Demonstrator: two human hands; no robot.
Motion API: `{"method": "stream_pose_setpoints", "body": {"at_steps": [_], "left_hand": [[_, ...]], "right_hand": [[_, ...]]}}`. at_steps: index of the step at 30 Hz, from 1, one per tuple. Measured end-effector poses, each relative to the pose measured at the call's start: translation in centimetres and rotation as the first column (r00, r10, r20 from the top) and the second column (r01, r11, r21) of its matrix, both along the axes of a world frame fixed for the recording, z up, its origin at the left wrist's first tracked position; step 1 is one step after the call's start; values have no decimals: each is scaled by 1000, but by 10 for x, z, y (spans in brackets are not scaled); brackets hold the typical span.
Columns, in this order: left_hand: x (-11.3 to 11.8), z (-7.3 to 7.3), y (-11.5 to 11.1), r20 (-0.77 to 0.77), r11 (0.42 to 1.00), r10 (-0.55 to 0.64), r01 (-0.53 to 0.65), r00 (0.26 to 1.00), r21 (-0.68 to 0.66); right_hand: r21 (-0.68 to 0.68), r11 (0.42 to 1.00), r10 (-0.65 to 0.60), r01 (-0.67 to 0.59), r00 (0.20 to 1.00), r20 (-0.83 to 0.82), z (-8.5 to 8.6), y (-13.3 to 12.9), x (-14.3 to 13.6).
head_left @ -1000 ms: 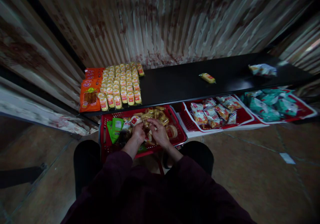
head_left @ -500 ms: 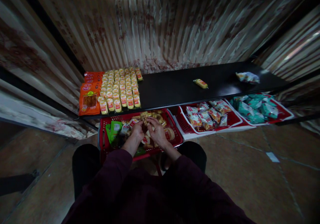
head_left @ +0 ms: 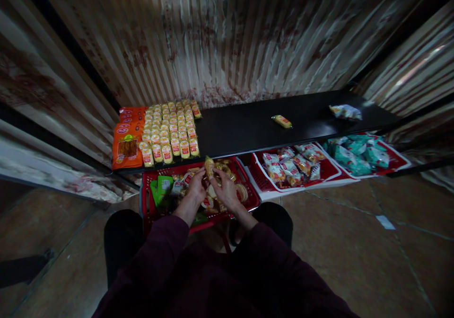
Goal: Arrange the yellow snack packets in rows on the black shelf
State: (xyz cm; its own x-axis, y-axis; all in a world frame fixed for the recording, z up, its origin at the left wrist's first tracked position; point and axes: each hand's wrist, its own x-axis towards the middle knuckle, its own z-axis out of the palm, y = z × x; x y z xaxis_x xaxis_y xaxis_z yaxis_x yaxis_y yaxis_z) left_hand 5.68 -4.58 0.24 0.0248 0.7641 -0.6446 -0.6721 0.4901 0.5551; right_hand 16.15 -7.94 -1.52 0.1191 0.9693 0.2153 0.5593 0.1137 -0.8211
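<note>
Between my two hands, a gold-coloured wrapped snack (head_left: pixel 209 167) is held tilted up above the red basket (head_left: pixel 253 196). My left hand (head_left: pixel 196 188) closes on its left side, and the fingers of my right hand (head_left: pixel 225 188) pinch it from the right. Underneath lie more wrapped snacks, among them a round pale one (head_left: pixel 241 192) by my right hand. Green packets (head_left: pixel 163 188) fill the basket's left part. Part of the basket's contents is hidden behind my hands.
Rows of small yellow wrapped cakes (head_left: pixel 166 153) and orange packets (head_left: pixel 126 147) cover the left of the black shelf (head_left: pixel 241 124). Farther right lie a single wrapped cake (head_left: pixel 282 121) and a crumpled bag (head_left: pixel 345 112). Below hang baskets of white-orange bags (head_left: pixel 291 171) and teal bags (head_left: pixel 354 157).
The gold-wrapped snack has come up slightly and now stands more upright between my fingers. The view has shifted a little.
</note>
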Motion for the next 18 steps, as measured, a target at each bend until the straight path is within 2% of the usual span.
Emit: {"method": "stream_pose_setpoints", "body": {"at_steps": [5,12,18], "left_hand": [[1,-8,-2,-58,999,-17,19,998,39],[4,-9,-6,-130,979,-100,121,986,167],[8,-9,-8,-178,967,-104,141,979,214]], "right_hand": [[-53,998,-25,20,995,-92,-1,-1,-1],[-94,989,-121,112,988,-96,-5,4,3],[-223,972,-122,74,969,-214,0,4,7]]}}
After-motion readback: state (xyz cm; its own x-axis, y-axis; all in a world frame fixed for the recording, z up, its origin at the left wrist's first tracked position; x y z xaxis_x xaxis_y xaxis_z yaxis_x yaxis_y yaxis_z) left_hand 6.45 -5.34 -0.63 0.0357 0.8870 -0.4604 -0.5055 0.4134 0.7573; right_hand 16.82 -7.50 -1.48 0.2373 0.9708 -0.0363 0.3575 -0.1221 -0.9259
